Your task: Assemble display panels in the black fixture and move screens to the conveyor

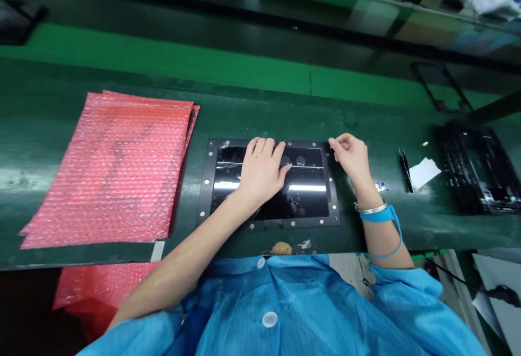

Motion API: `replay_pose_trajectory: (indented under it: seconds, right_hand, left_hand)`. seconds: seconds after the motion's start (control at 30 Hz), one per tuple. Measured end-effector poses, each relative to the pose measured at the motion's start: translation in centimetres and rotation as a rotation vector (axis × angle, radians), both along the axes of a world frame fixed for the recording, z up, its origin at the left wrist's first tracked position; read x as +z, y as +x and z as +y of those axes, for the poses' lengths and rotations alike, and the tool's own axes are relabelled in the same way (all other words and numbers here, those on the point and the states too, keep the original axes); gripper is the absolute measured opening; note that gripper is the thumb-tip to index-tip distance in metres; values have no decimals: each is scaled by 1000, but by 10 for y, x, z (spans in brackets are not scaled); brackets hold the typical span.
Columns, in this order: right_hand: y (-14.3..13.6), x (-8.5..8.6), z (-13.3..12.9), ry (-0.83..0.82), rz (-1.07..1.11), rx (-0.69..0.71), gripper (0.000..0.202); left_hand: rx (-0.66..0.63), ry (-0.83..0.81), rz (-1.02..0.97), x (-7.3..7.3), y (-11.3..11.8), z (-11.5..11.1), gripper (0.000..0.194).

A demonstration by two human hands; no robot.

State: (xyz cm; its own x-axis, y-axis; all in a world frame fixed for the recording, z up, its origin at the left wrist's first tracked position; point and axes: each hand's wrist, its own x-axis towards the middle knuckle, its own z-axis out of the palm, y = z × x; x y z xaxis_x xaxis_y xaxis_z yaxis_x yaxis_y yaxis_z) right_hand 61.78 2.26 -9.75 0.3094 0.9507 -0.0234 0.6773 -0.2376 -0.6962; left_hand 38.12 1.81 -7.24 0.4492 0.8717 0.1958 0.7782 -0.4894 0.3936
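A flat black display panel (pixel 305 201) with a dark frame and several round silvery spots along its border lies on the green bench in front of me. My left hand (pixel 261 170) rests on its upper middle, palm down, fingers stretched out and thumb apart. At the panel's upper right corner is my right hand (pixel 352 156), thumb and index finger pinched together. Whatever sits between those fingertips is too small to make out. A blue wrist strap (pixel 376 215) and a silvery bracelet circle my right wrist.
Pink bubble-wrap bags (pixel 122 171) are stacked on the left. To the right lie black tweezers (pixel 406 170), a white paper piece (pixel 424 174) and small blue-white bits (pixel 381 186). Black frames (pixel 480 166) are piled at the far right. A shelf (pixel 244 14) runs along the back.
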Motion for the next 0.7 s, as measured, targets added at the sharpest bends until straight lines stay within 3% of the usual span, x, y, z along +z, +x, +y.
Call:
replay_pose_trajectory:
  seconds: [0.13, 0.33, 0.47, 0.53, 0.63, 0.7]
  right_hand:
    - [-16, 4, -6, 87, 199, 8, 49]
    - [-31, 4, -19, 92, 599, 71, 65]
    - [-31, -2, -20, 118, 675, 46, 65]
    - [-31, -3, -21, 123, 685, 37, 65]
    - [-33, -1, -22, 120, 692, 38, 62]
    - [-34, 3, -23, 112, 696, 51, 59]
  left_hand:
    - [80, 21, -117, 6, -4, 7, 19]
    - [47, 73, -335, 26, -32, -1, 14]
    - [324, 114, -552, 20, -67, -2, 24]
    - [467, -54, -758, 11, -80, 0, 27]
    - [580, -404, -1077, 0, -86, 4, 37]
    - [641, -471, -1211, -1, -84, 6, 42]
